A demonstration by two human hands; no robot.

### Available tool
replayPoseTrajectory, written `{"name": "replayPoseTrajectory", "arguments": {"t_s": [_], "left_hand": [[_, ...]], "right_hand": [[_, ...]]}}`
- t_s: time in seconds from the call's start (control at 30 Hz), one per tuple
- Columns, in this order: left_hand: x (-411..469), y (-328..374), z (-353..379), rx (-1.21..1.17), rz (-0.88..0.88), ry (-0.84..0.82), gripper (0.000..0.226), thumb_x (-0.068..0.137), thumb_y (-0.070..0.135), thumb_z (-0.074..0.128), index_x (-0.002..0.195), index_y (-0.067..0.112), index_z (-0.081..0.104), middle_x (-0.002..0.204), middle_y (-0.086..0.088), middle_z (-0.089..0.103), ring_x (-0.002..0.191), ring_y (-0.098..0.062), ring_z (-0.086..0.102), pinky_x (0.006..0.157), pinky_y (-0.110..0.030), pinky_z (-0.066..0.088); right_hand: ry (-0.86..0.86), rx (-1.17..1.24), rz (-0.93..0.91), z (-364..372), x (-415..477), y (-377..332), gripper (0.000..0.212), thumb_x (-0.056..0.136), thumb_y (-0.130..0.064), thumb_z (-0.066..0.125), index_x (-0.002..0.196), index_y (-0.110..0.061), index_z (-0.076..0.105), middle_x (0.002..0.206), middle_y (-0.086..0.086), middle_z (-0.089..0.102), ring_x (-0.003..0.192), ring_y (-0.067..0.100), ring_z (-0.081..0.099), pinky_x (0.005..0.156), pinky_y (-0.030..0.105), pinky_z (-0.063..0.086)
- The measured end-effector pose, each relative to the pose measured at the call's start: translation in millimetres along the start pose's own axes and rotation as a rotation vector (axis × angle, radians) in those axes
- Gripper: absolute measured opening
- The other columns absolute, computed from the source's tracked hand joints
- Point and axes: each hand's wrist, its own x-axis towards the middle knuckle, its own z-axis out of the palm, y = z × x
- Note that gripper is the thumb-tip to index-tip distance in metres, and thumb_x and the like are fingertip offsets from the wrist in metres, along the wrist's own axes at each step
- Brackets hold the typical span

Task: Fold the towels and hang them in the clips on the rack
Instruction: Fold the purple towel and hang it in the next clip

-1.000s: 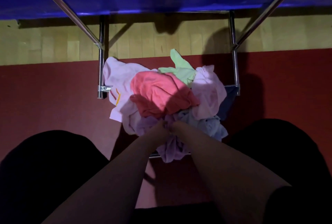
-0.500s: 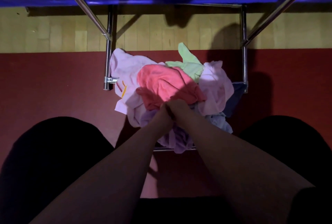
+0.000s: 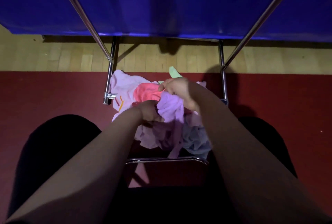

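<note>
Lilac towel (image 3: 170,109) is held just above the pile (image 3: 124,88), which is heaped on the low frame of the rack (image 3: 109,80).

Left hand (image 3: 149,111): fingers curled round a bunched edge on the near side.

Right hand (image 3: 177,91): fingers curled, gripping the far edge and held higher.

Two grips on one cloth, likely to separate it from the heap and find its corners for folding.

The towel's lower part trails into the pile, touching the grey towel (image 3: 195,137) (it may drag neighbours up). Pink towel (image 3: 145,93) lies beneath the right hand.

Clips not in view; no towel seen hung.
</note>
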Motion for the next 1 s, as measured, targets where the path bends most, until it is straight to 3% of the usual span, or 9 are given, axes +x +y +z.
{"name": "replayPoseTrajectory", "arguments": {"t_s": [0.1, 0.17, 0.27, 0.4, 0.53, 0.63, 0.83, 0.9, 1.0], "left_hand": [[-35, 9, -13, 0.005, 0.117, 0.12, 0.043, 0.076, 0.021, 0.086, 0.112, 0.007, 0.066, 0.096, -0.01, 0.065, 0.09, -0.024, 0.061, 0.086, -0.039, 0.053], [-66, 21, -25, 0.127, 0.207, 0.353, 0.048, 0.07, 0.046, 0.08, 0.105, 0.016, 0.07, 0.096, -0.003, 0.065, 0.095, -0.028, 0.061, 0.091, -0.037, 0.048], [-135, 50, -43, 0.018, 0.384, 0.543, 0.061, 0.067, 0.055, 0.053, 0.106, 0.011, 0.07, 0.105, -0.009, 0.073, 0.102, -0.027, 0.066, 0.093, -0.04, 0.049], [-213, 95, -59, 0.218, 0.538, 0.696, 0.03, 0.085, 0.042, 0.044, 0.091, 0.018, 0.061, 0.092, -0.003, 0.065, 0.085, -0.016, 0.055, 0.07, -0.026, 0.036], [-275, 117, -70, 0.106, 0.676, 0.896, 0.021, 0.088, 0.028, 0.065, 0.082, 0.012, 0.052, 0.069, 0.004, 0.053, 0.063, -0.015, 0.044, 0.054, -0.026, 0.026], [-317, 123, -67, -0.015, 0.82, 0.865, 0.034, 0.077, 0.018, 0.081, 0.083, 0.011, 0.048, 0.069, 0.006, 0.05, 0.058, -0.005, 0.04, 0.053, -0.021, 0.032], [-349, 101, -60, -0.181, 0.782, 0.659, 0.053, 0.074, 0.069, 0.069, 0.103, 0.025, 0.064, 0.104, -0.002, 0.072, 0.105, -0.021, 0.068, 0.094, -0.048, 0.054], [-349, 92, -58, -0.19, 0.739, 0.647, 0.062, 0.074, 0.07, 0.069, 0.102, 0.015, 0.066, 0.106, -0.014, 0.07, 0.096, -0.025, 0.07, 0.091, -0.054, 0.054], [-350, 85, -63, -0.286, 0.709, 0.674, 0.046, 0.074, 0.05, 0.083, 0.084, 0.009, 0.063, 0.077, -0.011, 0.064, 0.074, -0.015, 0.057, 0.065, -0.038, 0.053]], "right_hand": [[0.013, -0.01, -0.144, -9, -52, -15, 0.026, 0.097, -0.007, 0.052, 0.075, -0.015, 0.063, 0.076, 0.002, 0.058, 0.068, 0.018, 0.057, 0.058, 0.016, 0.045], [0.099, 0.092, -0.254, -12, -87, -26, 0.013, 0.09, -0.021, 0.069, 0.087, -0.009, 0.07, 0.083, 0.006, 0.071, 0.08, 0.018, 0.066, 0.073, 0.023, 0.051], [0.043, 0.062, -0.401, -12, -140, -38, 0.03, 0.087, -0.019, 0.074, 0.112, -0.003, 0.069, 0.109, 0.012, 0.074, 0.106, 0.022, 0.069, 0.096, 0.028, 0.053], [0.174, -0.189, -0.424, 11, -208, -71, 0.037, 0.08, -0.045, 0.078, 0.099, -0.013, 0.077, 0.075, 0.003, 0.075, 0.067, 0.016, 0.07, 0.06, 0.024, 0.05], [0.396, -0.173, -0.666, 26, -264, -93, 0.02, 0.079, -0.037, 0.079, 0.081, -0.018, 0.076, 0.07, -0.001, 0.074, 0.066, 0.009, 0.067, 0.064, 0.024, 0.051], [0.52, -0.121, -0.798, 30, -300, -105, 0.018, 0.087, -0.025, 0.07, 0.084, -0.008, 0.074, 0.077, 0.012, 0.073, 0.065, 0.012, 0.059, 0.06, 0.024, 0.045], [0.589, 0.117, -0.943, 34, -331, -112, 0.023, 0.094, -0.022, 0.062, 0.082, -0.004, 0.069, 0.077, 0.012, 0.07, 0.073, 0.015, 0.061, 0.068, 0.028, 0.049], [0.572, 0.196, -0.924, 32, -331, -112, 0.022, 0.094, -0.021, 0.062, 0.08, -0.006, 0.07, 0.076, 0.008, 0.07, 0.072, 0.016, 0.062, 0.071, 0.031, 0.05], [0.585, 0.276, -0.856, 26, -326, -110, 0.019, 0.091, -0.016, 0.059, 0.082, -0.001, 0.067, 0.071, 0.012, 0.064, 0.067, 0.019, 0.056, 0.068, 0.034, 0.046]]}}
